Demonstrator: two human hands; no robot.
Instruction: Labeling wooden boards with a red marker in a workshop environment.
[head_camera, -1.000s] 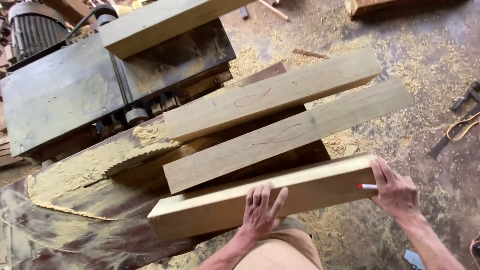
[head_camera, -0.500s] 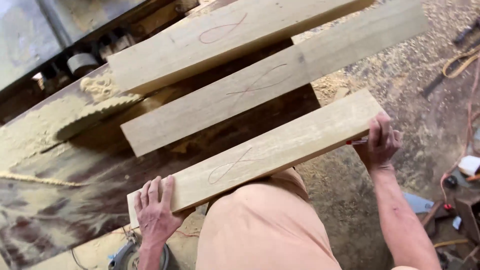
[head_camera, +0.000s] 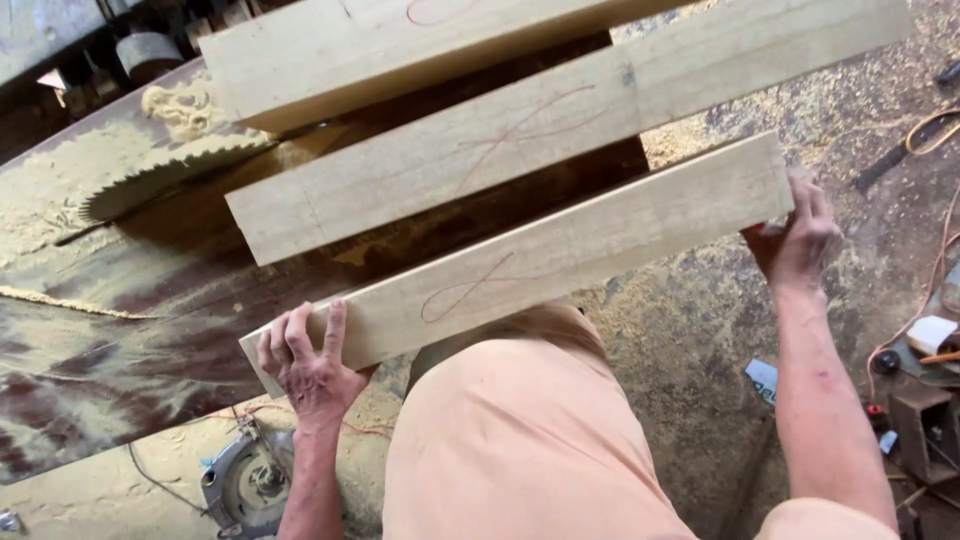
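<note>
Head view. The nearest board (head_camera: 520, 265), a pale plank with a red looped pencil mark on its top face, lies at a slant and is held at both ends. The left hand (head_camera: 310, 365) clasps the lower end, fingers (head_camera: 335, 325) curled over the top face. The right hand (head_camera: 800, 240) grips the upper end; its fingers wrap the end grain, and what else they hold, if anything, cannot be told.

Beyond the nearest board lie 2 more marked boards: the middle board (head_camera: 560, 130) just beside it and the far board (head_camera: 400, 50) past that. Left of the nearest board, the saw blade (head_camera: 165, 170) rises through the dusty saw counter (head_camera: 90, 330). Below the board's lower end, a handheld circular saw (head_camera: 245, 485) rests on the floor (head_camera: 690, 340).

Step in hand, as judged: lifting or repositioning the nearest board. Any further move calls for an even 2-handed grip and clearance from the saw blade.
</note>
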